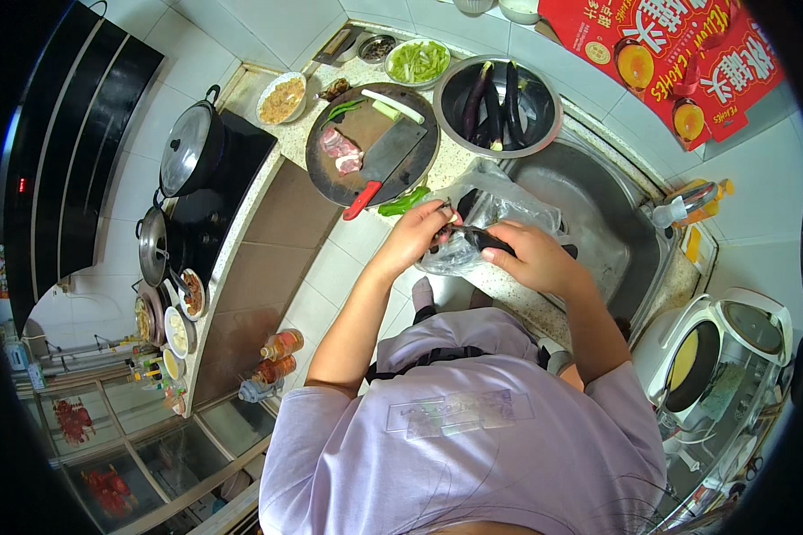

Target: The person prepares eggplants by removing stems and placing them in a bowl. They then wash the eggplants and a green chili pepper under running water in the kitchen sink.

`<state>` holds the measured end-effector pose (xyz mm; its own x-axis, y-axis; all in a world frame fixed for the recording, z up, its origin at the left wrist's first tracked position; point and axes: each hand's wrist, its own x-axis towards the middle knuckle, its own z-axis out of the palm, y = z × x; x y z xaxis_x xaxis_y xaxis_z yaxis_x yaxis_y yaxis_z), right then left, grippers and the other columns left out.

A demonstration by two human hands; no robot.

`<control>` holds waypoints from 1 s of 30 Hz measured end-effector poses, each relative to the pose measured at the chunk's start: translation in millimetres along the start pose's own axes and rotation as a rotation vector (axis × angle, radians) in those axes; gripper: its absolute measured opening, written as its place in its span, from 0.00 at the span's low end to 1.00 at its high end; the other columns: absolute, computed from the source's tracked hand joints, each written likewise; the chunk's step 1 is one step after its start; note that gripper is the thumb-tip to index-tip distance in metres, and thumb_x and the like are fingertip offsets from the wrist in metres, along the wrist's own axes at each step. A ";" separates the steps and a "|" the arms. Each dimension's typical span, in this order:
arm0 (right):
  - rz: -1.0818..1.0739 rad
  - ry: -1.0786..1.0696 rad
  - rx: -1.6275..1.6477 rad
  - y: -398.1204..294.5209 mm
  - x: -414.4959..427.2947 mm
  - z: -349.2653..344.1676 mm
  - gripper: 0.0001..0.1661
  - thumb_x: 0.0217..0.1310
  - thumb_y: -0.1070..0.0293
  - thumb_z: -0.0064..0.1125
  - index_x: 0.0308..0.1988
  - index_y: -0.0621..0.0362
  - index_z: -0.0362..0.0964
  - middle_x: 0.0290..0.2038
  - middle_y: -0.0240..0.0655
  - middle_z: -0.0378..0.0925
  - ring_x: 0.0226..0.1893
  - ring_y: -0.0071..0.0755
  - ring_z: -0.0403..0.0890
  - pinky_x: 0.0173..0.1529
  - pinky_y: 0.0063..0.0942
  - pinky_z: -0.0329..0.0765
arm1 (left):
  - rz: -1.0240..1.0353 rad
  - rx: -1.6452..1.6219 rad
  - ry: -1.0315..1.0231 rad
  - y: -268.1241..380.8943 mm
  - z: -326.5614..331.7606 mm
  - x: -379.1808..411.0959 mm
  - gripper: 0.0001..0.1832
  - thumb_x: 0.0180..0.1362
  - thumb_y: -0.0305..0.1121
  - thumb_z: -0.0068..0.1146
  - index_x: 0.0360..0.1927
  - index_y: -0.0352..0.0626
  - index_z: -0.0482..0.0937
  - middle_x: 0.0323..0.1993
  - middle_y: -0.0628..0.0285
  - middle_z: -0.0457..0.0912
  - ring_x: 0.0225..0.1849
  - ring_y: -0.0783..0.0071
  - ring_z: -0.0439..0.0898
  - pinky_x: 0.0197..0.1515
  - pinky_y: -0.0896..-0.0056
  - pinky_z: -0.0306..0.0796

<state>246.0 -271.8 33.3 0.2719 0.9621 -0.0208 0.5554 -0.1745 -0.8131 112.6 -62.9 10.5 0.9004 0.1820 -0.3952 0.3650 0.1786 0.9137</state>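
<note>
My right hand (532, 257) grips a long, dark, shiny thing that looks like an eggplant (496, 242); its far end shows past my palm. At its other end, the fingers of my left hand (418, 231) pinch a small dark piece with a pale tip, probably the stem end. The fingers hide most of it. Below both hands a clear plastic bag (508, 194) lies spread over the counter and the sink's edge, with something dark inside. More eggplants (493, 107) lie in a steel bowl (554, 127) just beyond.
On the round cutting board (321, 180) lie a red-handled cleaver (391, 154), raw meat (341, 150) and scallion pieces (393, 107). Green peppers (405, 200) sit beside it. The sink (615, 221) is at right, the stove with a lidded pot (191, 150) at left, a rice cooker (716, 354) at lower right.
</note>
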 end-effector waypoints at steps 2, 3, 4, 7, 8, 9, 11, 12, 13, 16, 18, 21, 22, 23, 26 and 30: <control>-0.023 0.012 0.014 5.4 -0.1 7.9 0.20 0.64 0.56 0.57 0.44 0.61 0.72 0.39 0.46 0.78 0.41 0.52 0.79 0.44 0.42 0.74 | 0.075 0.065 -0.003 -9.0 4.0 -3.0 0.14 0.69 0.39 0.47 0.42 0.39 0.80 0.30 0.71 0.77 0.30 0.84 0.71 0.34 0.81 0.66; 0.020 -0.013 0.040 4.6 0.0 8.7 0.20 0.62 0.55 0.58 0.44 0.61 0.72 0.38 0.46 0.78 0.40 0.52 0.79 0.44 0.42 0.74 | 0.110 0.097 -0.004 -10.8 6.6 -5.6 0.14 0.69 0.38 0.48 0.42 0.39 0.80 0.30 0.71 0.78 0.30 0.83 0.72 0.35 0.80 0.67; 0.062 -0.037 0.065 2.6 0.4 8.4 0.20 0.61 0.55 0.59 0.43 0.60 0.73 0.37 0.45 0.79 0.39 0.52 0.80 0.43 0.42 0.74 | 0.106 0.203 0.005 -8.4 7.7 -8.8 0.14 0.68 0.37 0.49 0.42 0.37 0.80 0.31 0.67 0.79 0.32 0.81 0.74 0.37 0.77 0.69; 0.086 -0.113 0.072 -5.3 2.0 0.7 0.18 0.58 0.58 0.64 0.42 0.60 0.74 0.34 0.43 0.80 0.35 0.48 0.81 0.40 0.41 0.75 | 0.091 0.335 -0.105 -5.3 5.7 -13.9 0.13 0.69 0.37 0.48 0.42 0.37 0.78 0.30 0.69 0.76 0.32 0.81 0.71 0.38 0.78 0.68; 0.077 -0.138 0.063 -6.7 2.4 -0.5 0.18 0.56 0.60 0.65 0.41 0.61 0.74 0.32 0.42 0.80 0.33 0.47 0.81 0.39 0.40 0.75 | 0.089 0.358 -0.149 -9.6 3.9 -13.6 0.12 0.67 0.37 0.49 0.40 0.37 0.78 0.29 0.66 0.76 0.32 0.79 0.72 0.37 0.75 0.68; 0.066 -0.137 0.027 -5.9 2.5 0.8 0.18 0.56 0.60 0.66 0.41 0.60 0.74 0.33 0.42 0.80 0.34 0.47 0.81 0.39 0.40 0.75 | 0.118 0.424 -0.160 -8.4 4.4 -14.6 0.13 0.66 0.37 0.49 0.40 0.37 0.78 0.28 0.65 0.76 0.32 0.78 0.72 0.37 0.74 0.68; 0.044 -0.135 -0.047 -3.7 2.4 4.2 0.17 0.54 0.60 0.66 0.41 0.58 0.75 0.34 0.40 0.80 0.35 0.47 0.81 0.39 0.39 0.75 | 0.175 0.556 -0.183 -4.9 7.0 -16.3 0.13 0.65 0.37 0.50 0.40 0.37 0.78 0.27 0.64 0.76 0.31 0.77 0.72 0.36 0.72 0.68; 0.013 -0.114 -0.088 -5.1 2.4 5.3 0.17 0.53 0.61 0.66 0.40 0.58 0.75 0.34 0.40 0.80 0.36 0.47 0.81 0.39 0.40 0.75 | 0.195 0.543 -0.175 -9.4 7.4 -14.8 0.12 0.61 0.36 0.51 0.39 0.37 0.77 0.25 0.61 0.75 0.30 0.74 0.72 0.36 0.69 0.69; -0.017 -0.093 -0.128 -7.1 2.1 7.0 0.17 0.51 0.61 0.67 0.40 0.57 0.75 0.34 0.39 0.79 0.37 0.47 0.81 0.40 0.40 0.75 | 0.183 0.556 -0.203 -11.4 6.2 -14.9 0.12 0.60 0.36 0.51 0.38 0.37 0.77 0.25 0.61 0.75 0.30 0.74 0.72 0.36 0.69 0.69; -0.068 -0.064 -0.215 -11.0 1.1 9.5 0.16 0.48 0.63 0.66 0.38 0.56 0.76 0.34 0.38 0.78 0.37 0.47 0.80 0.40 0.41 0.75 | 0.180 0.590 -0.251 -17.8 5.9 -14.7 0.12 0.55 0.35 0.52 0.36 0.37 0.76 0.25 0.58 0.75 0.29 0.70 0.73 0.35 0.67 0.69; -0.087 -0.048 -0.259 -12.4 0.4 11.1 0.15 0.47 0.64 0.66 0.37 0.56 0.76 0.33 0.37 0.77 0.37 0.47 0.79 0.40 0.42 0.74 | 0.177 0.631 -0.231 -18.3 9.4 -15.6 0.12 0.54 0.36 0.52 0.36 0.37 0.76 0.25 0.56 0.76 0.28 0.67 0.74 0.35 0.65 0.69; -0.107 -0.019 -0.314 -13.0 -0.8 14.5 0.15 0.47 0.64 0.66 0.37 0.57 0.77 0.32 0.36 0.77 0.36 0.46 0.79 0.39 0.42 0.74 | 0.174 0.708 -0.157 -20.1 17.2 -15.2 0.16 0.53 0.40 0.54 0.37 0.37 0.78 0.26 0.48 0.78 0.30 0.52 0.78 0.36 0.57 0.71; -0.109 -0.011 -0.327 -12.4 -1.2 16.2 0.15 0.47 0.64 0.67 0.37 0.57 0.77 0.32 0.36 0.76 0.36 0.46 0.79 0.39 0.42 0.74 | 0.169 0.734 -0.126 -23.8 20.4 -15.0 0.15 0.53 0.39 0.53 0.36 0.37 0.77 0.25 0.49 0.77 0.28 0.55 0.77 0.35 0.58 0.71; -0.112 -0.003 -0.341 -12.0 -1.8 17.7 0.15 0.47 0.64 0.67 0.37 0.57 0.77 0.32 0.36 0.76 0.36 0.45 0.79 0.39 0.42 0.73 | 0.164 0.761 -0.094 -25.9 22.2 -15.5 0.14 0.53 0.38 0.52 0.36 0.37 0.76 0.24 0.50 0.76 0.27 0.58 0.75 0.34 0.60 0.70; -0.147 0.085 -0.333 -11.6 -6.5 22.0 0.16 0.46 0.65 0.67 0.38 0.58 0.78 0.33 0.36 0.77 0.36 0.44 0.79 0.39 0.40 0.74 | 0.155 0.676 -0.067 -30.4 24.6 -16.4 0.14 0.54 0.38 0.50 0.35 0.35 0.75 0.23 0.50 0.75 0.27 0.59 0.74 0.34 0.60 0.70; -0.208 0.245 -0.338 -13.7 -9.5 28.5 0.16 0.47 0.65 0.67 0.39 0.56 0.78 0.32 0.32 0.75 0.36 0.40 0.78 0.38 0.36 0.73 | 0.081 0.547 0.006 -27.8 31.8 -21.7 0.13 0.56 0.37 0.49 0.35 0.35 0.75 0.22 0.55 0.74 0.27 0.67 0.73 0.34 0.63 0.69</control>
<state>213.4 -272.6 28.1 0.2826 0.9133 0.2932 0.8316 -0.0809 -0.5494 90.5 -102.6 -3.3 0.9299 0.1800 -0.3208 0.3660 -0.3639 0.8565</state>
